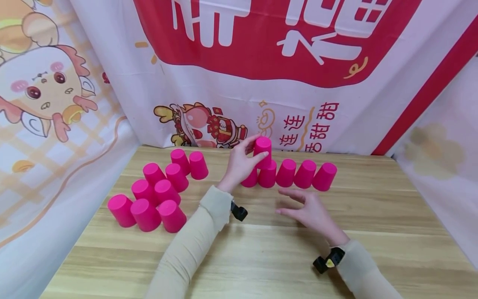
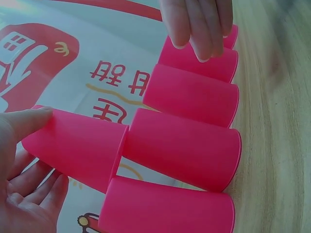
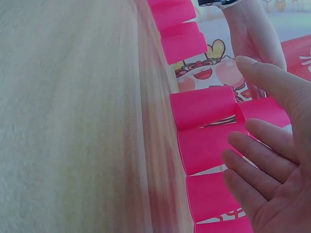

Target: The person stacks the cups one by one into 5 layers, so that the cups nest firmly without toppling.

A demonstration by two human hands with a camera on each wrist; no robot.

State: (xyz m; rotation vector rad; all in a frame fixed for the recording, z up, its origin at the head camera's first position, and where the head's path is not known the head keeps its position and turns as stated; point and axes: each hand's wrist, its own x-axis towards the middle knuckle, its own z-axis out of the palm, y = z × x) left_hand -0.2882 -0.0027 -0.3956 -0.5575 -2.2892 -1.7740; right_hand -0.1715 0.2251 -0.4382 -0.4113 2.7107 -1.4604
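My left hand [image 1: 240, 162] grips an upside-down pink cup [image 1: 263, 148], thumb on the near side and fingers behind. The cup stands over the two leftmost cups of a row of upside-down pink cups [image 1: 286, 173] at the back of the table. In the left wrist view, the held cup's rim [image 2: 119, 158] meets the bases of those two cups, bridging them. In front of the row's right half, my right hand [image 1: 308, 211] hovers with fingers extended and nothing in its grasp. Its loosely spread fingers [image 3: 260, 179] overlap the row in the right wrist view.
At the left stands a group of several upside-down pink cups [image 1: 167, 192], close to my left forearm. Behind the wooden table [image 1: 257, 261] hangs a printed cloth [image 1: 119, 83], with more cloth along both sides. Each wrist wears a small black camera [image 1: 239, 211].
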